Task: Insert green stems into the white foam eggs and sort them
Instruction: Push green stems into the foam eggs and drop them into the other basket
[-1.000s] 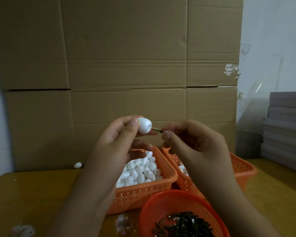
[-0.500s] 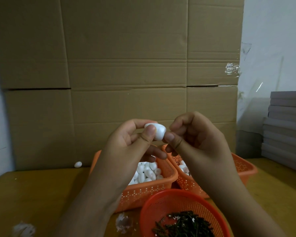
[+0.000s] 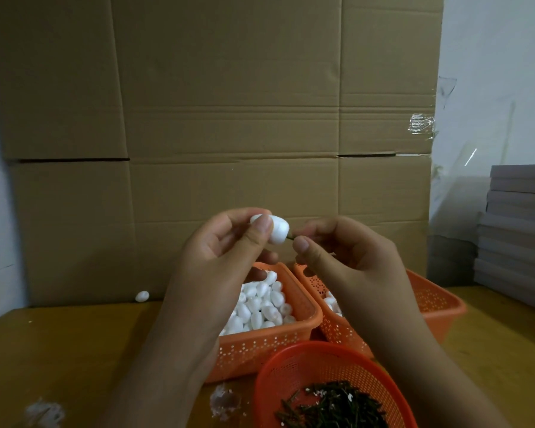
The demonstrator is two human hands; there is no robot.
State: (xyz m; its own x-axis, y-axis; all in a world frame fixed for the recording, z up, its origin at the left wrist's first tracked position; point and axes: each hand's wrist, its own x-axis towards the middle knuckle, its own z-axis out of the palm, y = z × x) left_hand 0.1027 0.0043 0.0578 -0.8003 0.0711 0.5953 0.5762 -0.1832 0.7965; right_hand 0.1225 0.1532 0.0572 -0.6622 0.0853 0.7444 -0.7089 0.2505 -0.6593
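A flattened cardboard sheet (image 3: 229, 134) is standing across the upper and middle frame, backing a wooden table (image 3: 59, 350) that is filling the lower frame. At the right edge, a stack of grey boards (image 3: 519, 230) is resting against a white wall (image 3: 501, 57). Two rectangular orange baskets are sitting side by side at lower centre: the left basket (image 3: 260, 347) is holding a heap of white foam eggs (image 3: 260, 304), while the right basket (image 3: 430, 304) is showing a few more eggs, most of its contents probably lying hidden behind the right forearm. A round orange basket (image 3: 306, 372) at the bottom centre is holding loose green stems (image 3: 334, 406).

Both hands are raised at mid-frame, above the baskets. The left hand (image 3: 226, 245) is pinching a single foam egg (image 3: 277, 230) between thumb and fingertips. The right hand (image 3: 346, 251) is pinching a short green stem (image 3: 291, 237) between thumb and forefinger, the stem's tip meeting the egg's right end. A stray egg (image 3: 142, 296) is lying on the table at the foot of the cardboard, left of centre. Small white foam crumbs (image 3: 224, 403) are lying on the table near the bottom edge.
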